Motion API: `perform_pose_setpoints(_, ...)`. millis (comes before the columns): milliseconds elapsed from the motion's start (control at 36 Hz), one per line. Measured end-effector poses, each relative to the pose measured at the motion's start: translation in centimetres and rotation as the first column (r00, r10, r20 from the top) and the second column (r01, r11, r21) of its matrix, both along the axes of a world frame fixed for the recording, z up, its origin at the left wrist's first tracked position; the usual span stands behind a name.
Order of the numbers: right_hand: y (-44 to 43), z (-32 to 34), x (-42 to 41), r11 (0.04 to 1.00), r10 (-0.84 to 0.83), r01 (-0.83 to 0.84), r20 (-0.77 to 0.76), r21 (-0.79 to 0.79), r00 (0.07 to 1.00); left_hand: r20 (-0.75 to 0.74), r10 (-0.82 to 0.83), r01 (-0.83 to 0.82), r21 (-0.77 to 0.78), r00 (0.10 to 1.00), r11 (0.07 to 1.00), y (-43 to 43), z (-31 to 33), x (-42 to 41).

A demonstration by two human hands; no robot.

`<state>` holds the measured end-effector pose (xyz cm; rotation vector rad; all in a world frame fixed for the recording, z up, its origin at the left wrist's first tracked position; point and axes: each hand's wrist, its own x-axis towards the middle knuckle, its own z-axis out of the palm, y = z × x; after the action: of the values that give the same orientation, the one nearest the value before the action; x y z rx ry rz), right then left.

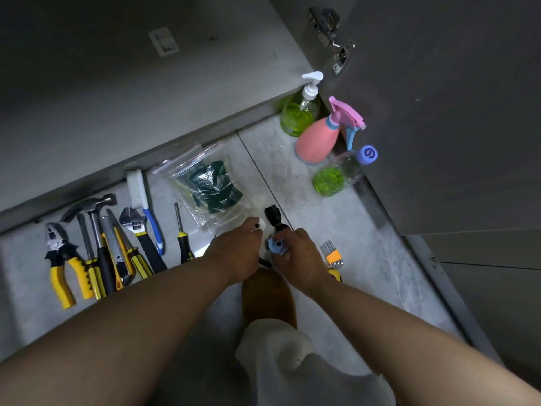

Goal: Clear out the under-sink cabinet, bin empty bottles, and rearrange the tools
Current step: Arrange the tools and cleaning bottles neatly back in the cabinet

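cabinet (146, 83): being left open, door (439, 127) swung out to the right.
floor (360, 244): being used as the sorting area in front of the cabinet.
tool row (101, 253): being kept on the left, side by side, handles pointing back at the person.
bag of scouring pads (210, 186): lying between the tool row and the hands, just beyond the left hand.
bottles: pump bottle (298, 115), spray bottle (317, 142) and capped bottle (336, 177) being grouped up-right by the door. Green liquid is showing in two, so they are likely keepers.
left hand (238, 247): fingers being curled round a small white piece (260, 223).
right hand (304, 253): fingertips pinching a blue cap-like piece (277, 247).
black part (272, 215): sticking out between the hands, long axis running away toward the cabinet. Cannot tell what it is.
hex keys (332, 253): lying just right of the right hand.
next move: the item is being held dead centre. The tool row is nearer the left hand, the bottles nearer the right.
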<state>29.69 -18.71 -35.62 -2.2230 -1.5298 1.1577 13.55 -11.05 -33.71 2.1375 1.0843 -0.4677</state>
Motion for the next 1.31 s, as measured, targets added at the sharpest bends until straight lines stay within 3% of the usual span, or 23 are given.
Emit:
perform_pose_setpoints(222,1.3,0.0,-1.2,0.997,0.034,-0.043,0.135,0.063,0.99,-0.027,0.0,0.002,0.093,1.0,0.996,-0.4,1.1,-1.2)
perform_pose_setpoints(444,1.5,0.0,-1.2,0.992,0.014,-0.028,0.115,0.122,0.993,0.01,-0.001,0.0,0.097,1.0,0.995,-0.7,1.4,-2.6)
perform_pose_setpoints(611,1.6,-0.8,-1.0,0.991,0.106,-0.109,0.045,0.083,0.993,-0.016,0.042,-0.04,0.129,0.999,0.991,-0.8,1.9,-2.9)
perform_pose_setpoints(722,2.6,-0.9,-1.3,0.989,0.095,-0.096,0.009,0.113,0.995,0.11,0.185,-0.196,0.101,0.977,0.975,-0.6,2.4,-3.6)
perform_pose_setpoints(778,3.8,-0.7,-1.6,0.985,0.06,-0.063,0.023,0.159,0.998,0.233,0.338,-0.372,0.119,0.912,0.921,-0.2,2.6,-4.4)
perform_pose_setpoints(833,5.4,-0.2,-2.1,0.979,-0.001,0.009,-0.037,0.206,0.999,0.337,0.524,-0.583,0.102,0.782,0.806,0.4,2.6,-5.2)
perform_pose_setpoints(917,8.4,0.5,-3.3,0.977,-0.095,0.129,-0.196,0.172,0.976,0.411,0.8,-0.868,-0.04,0.437,0.494,2.4,2.2,-6.3)
perform_pose_setpoints(972,10.5,0.4,-4.0,0.983,-0.116,0.149,-0.261,0.11,0.958,0.35,0.896,-0.928,-0.149,0.273,0.342,4.2,1.4,-6.6)
perform_pose_setpoints(1028,12.5,0.2,-4.6,0.994,-0.078,0.095,-0.247,0.056,0.966,0.268,0.941,-0.919,-0.276,0.207,0.281,5.7,0.7,-6.8)
perform_pose_setpoints(1083,14.1,-0.2,-4.9,0.999,0.026,-0.02,-0.137,0.043,0.99,0.215,0.962,-0.89,-0.385,0.169,0.243,6.5,0.3,-6.6)
perform_pose_setpoints(1167,15.5,-0.5,-5.2,0.994,0.101,-0.1,-0.02,0.048,0.995,0.194,0.972,-0.869,-0.447,0.136,0.211,7.2,-0.3,-6.3)
perform_pose_setpoints(1306,16.1,-0.7,-6.0,0.995,0.098,-0.096,-0.137,0.022,0.986,0.211,0.977,-0.832,-0.547,-0.028,0.094,7.4,-1.1,-5.8)
